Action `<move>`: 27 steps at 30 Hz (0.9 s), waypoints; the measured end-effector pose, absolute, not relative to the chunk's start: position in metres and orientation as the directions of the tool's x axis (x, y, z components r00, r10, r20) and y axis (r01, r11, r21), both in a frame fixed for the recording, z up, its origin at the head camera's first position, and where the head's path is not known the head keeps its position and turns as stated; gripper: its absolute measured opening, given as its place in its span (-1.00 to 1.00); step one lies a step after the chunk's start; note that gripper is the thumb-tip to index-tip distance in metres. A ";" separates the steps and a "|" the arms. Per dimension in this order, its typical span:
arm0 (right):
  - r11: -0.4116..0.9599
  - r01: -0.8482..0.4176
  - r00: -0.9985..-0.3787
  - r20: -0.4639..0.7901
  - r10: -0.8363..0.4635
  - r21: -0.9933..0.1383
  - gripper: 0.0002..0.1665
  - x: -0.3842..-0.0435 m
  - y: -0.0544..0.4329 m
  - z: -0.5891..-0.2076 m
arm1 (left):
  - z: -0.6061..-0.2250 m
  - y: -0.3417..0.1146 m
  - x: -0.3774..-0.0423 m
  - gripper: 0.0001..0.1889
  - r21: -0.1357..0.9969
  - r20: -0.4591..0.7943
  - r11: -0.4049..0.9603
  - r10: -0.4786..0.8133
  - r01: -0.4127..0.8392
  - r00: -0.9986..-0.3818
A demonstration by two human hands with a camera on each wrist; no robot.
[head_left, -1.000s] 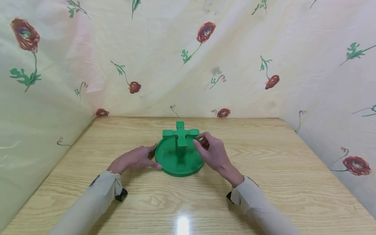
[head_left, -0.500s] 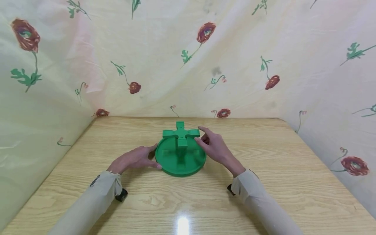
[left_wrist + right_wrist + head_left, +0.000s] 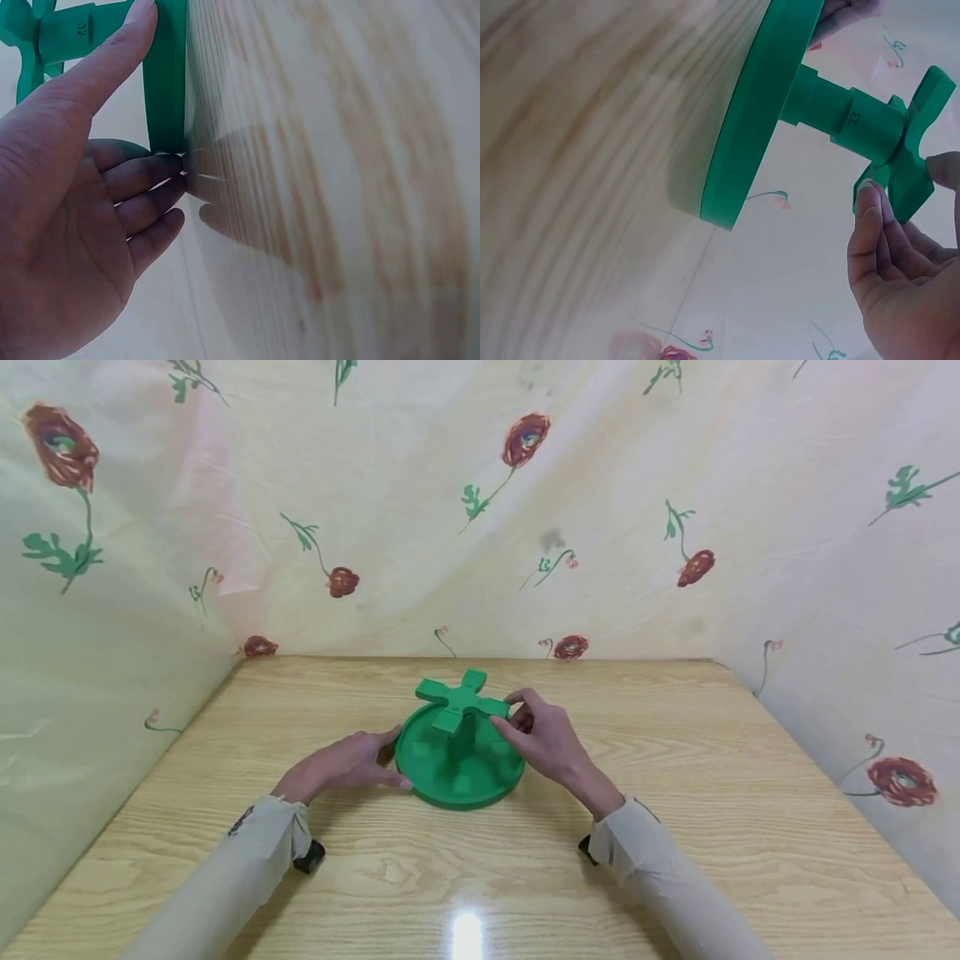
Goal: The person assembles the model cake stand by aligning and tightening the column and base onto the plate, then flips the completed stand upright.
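A green cross-shaped, four-armed handle [image 3: 461,699] tops a thick upright stem [image 3: 870,127] on a round green base [image 3: 457,802], which lies on the wooden table. My right hand [image 3: 546,739] pinches the handle's right arm between thumb and fingers, seen close up on the handle [image 3: 911,180] in the right wrist view. At the base's left side, my left hand [image 3: 345,768] holds the rim, thumb along the front and fingers toward the back. In the left wrist view the thumb overlaps the base [image 3: 165,97] and the other fingertips are right at its edge.
The light wooden table [image 3: 675,760] runs back to a flower-patterned cloth [image 3: 390,510], which also hangs at both sides. Small black devices [image 3: 310,857] sit at the wrists under the sleeves. Light reflects off the table's front.
My right hand's fingers spread off the handle's arm, then closed on it again. The handle has turned a little clockwise seen from above. My left hand and the base have stayed put.
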State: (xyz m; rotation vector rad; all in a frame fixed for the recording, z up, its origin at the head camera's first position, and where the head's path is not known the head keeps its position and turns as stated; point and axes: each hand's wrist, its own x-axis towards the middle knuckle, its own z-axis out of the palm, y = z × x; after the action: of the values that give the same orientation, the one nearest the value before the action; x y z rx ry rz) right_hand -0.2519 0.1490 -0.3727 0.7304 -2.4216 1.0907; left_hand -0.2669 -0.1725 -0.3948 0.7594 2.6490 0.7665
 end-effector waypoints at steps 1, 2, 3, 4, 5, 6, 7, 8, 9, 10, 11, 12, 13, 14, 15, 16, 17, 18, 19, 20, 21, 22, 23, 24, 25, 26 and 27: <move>0.561 -0.602 -0.788 0.536 -0.304 -0.568 -0.69 -0.251 0.149 -0.373 | -0.395 -0.172 -0.267 0.11 0.557 -0.123 0.725 0.553 0.404 -0.824; 0.556 -0.609 -0.783 0.538 -0.310 -0.565 -0.69 -0.250 0.148 -0.373 | -0.395 -0.172 -0.267 0.11 0.554 -0.127 0.730 0.549 0.400 -0.826; 0.548 -0.618 -0.778 0.542 -0.320 -0.564 -0.70 -0.248 0.148 -0.373 | -0.395 -0.172 -0.267 0.12 0.550 -0.131 0.735 0.545 0.397 -0.828; 0.537 -0.630 -0.769 0.547 -0.331 -0.561 -0.71 -0.247 0.148 -0.373 | -0.394 -0.172 -0.267 0.12 0.548 -0.134 0.737 0.544 0.396 -0.828; 0.525 -0.646 -0.757 0.558 -0.341 -0.554 -0.73 -0.246 0.148 -0.373 | -0.394 -0.172 -0.267 0.12 0.547 -0.134 0.738 0.543 0.395 -0.829; 0.513 -0.662 -0.743 0.571 -0.350 -0.546 -0.76 -0.244 0.148 -0.373 | -0.394 -0.173 -0.267 0.12 0.547 -0.135 0.739 0.542 0.394 -0.829; 0.503 -0.677 -0.728 0.587 -0.353 -0.537 -0.79 -0.243 0.148 -0.372 | -0.393 -0.173 -0.267 0.12 0.550 -0.137 0.739 0.539 0.389 -0.831; 0.493 -0.691 -0.713 0.607 -0.350 -0.528 -0.82 -0.243 0.148 -0.372 | -0.393 -0.173 -0.267 0.12 0.550 -0.137 0.740 0.538 0.388 -0.832; 0.485 -0.703 -0.700 0.626 -0.344 -0.519 -0.85 -0.243 0.148 -0.371 | -0.393 -0.173 -0.267 0.12 0.551 -0.136 0.738 0.539 0.389 -0.831; 0.483 -0.711 -0.690 0.642 -0.335 -0.511 -0.88 -0.243 0.149 -0.369 | -0.393 -0.172 -0.267 0.12 0.550 -0.134 0.738 0.541 0.392 -0.830; 0.487 -0.715 -0.681 0.656 -0.325 -0.501 -0.90 -0.243 0.149 -0.368 | -0.393 -0.172 -0.268 0.12 0.550 -0.134 0.738 0.539 0.390 -0.832; 0.494 -0.715 -0.679 0.663 -0.317 -0.495 -0.90 -0.244 0.150 -0.367 | -0.393 -0.172 -0.268 0.12 0.549 -0.136 0.740 0.538 0.389 -0.832; 0.503 -0.710 -0.681 0.664 -0.311 -0.493 -0.89 -0.246 0.150 -0.366 | -0.393 -0.172 -0.268 0.12 0.548 -0.137 0.741 0.537 0.388 -0.833; 0.513 -0.703 -0.686 0.659 -0.309 -0.492 -0.85 -0.247 0.151 -0.365 | -0.393 -0.172 -0.268 0.12 0.547 -0.136 0.741 0.538 0.390 -0.832; 0.524 -0.694 -0.696 0.647 -0.312 -0.494 -0.81 -0.249 0.152 -0.365 | -0.393 -0.172 -0.268 0.12 0.547 -0.135 0.741 0.538 0.390 -0.832; 0.535 -0.683 -0.708 0.632 -0.317 -0.497 -0.76 -0.251 0.152 -0.365 | -0.393 -0.172 -0.268 0.12 0.549 -0.136 0.741 0.537 0.388 -0.833; 0.543 -0.674 -0.719 0.616 -0.323 -0.501 -0.70 -0.254 0.153 -0.366 | -0.392 -0.172 -0.268 0.12 0.553 -0.138 0.740 0.535 0.384 -0.833; 0.548 -0.663 -0.731 0.597 -0.329 -0.510 -0.65 -0.256 0.153 -0.366 | -0.392 -0.172 -0.268 0.12 0.553 -0.136 0.737 0.539 0.388 -0.831; 0.551 -0.655 -0.741 0.580 -0.338 -0.517 -0.59 -0.258 0.153 -0.367 | -0.393 -0.172 -0.267 0.12 0.555 -0.136 0.736 0.539 0.387 -0.831; 0.553 -0.648 -0.750 0.562 -0.348 -0.523 -0.54 -0.259 0.154 -0.367 | -0.393 -0.172 -0.267 0.12 0.556 -0.133 0.733 0.544 0.392 -0.829; 0.554 -0.643 -0.758 0.546 -0.358 -0.529 -0.50 -0.261 0.154 -0.367 | -0.393 -0.171 -0.267 0.12 0.560 -0.134 0.732 0.543 0.389 -0.829; 0.557 -0.638 -0.764 0.531 -0.368 -0.532 -0.46 -0.262 0.154 -0.367 | -0.393 -0.171 -0.267 0.12 0.563 -0.135 0.730 0.543 0.387 -0.829; 0.562 -0.634 -0.768 0.516 -0.378 -0.531 -0.43 -0.264 0.154 -0.366 | -0.393 -0.171 -0.267 0.12 0.565 -0.135 0.729 0.544 0.387 -0.828; 0.568 -0.630 -0.773 0.503 -0.387 -0.530 -0.40 -0.266 0.154 -0.366 | -0.393 -0.171 -0.266 0.12 0.565 -0.136 0.730 0.543 0.385 -0.829; 0.575 -0.627 -0.776 0.490 -0.397 -0.527 -0.39 -0.267 0.155 -0.366 | -0.393 -0.171 -0.266 0.12 0.564 -0.139 0.732 0.540 0.382 -0.830; 0.579 -0.622 -0.781 0.475 -0.406 -0.527 -0.37 -0.269 0.155 -0.366 | -0.393 -0.171 -0.266 0.12 0.563 -0.139 0.733 0.540 0.382 -0.830; 0.582 -0.618 -0.784 0.462 -0.414 -0.529 -0.37 -0.270 0.155 -0.365 | -0.393 -0.171 -0.266 0.12 0.564 -0.143 0.735 0.535 0.376 -0.832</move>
State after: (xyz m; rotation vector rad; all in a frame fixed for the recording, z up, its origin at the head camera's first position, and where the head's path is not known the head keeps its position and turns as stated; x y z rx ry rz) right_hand -0.2702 0.1551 -0.3655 0.8473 -2.5262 1.0086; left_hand -0.2664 -0.1707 -0.3934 0.7122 2.6421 0.7648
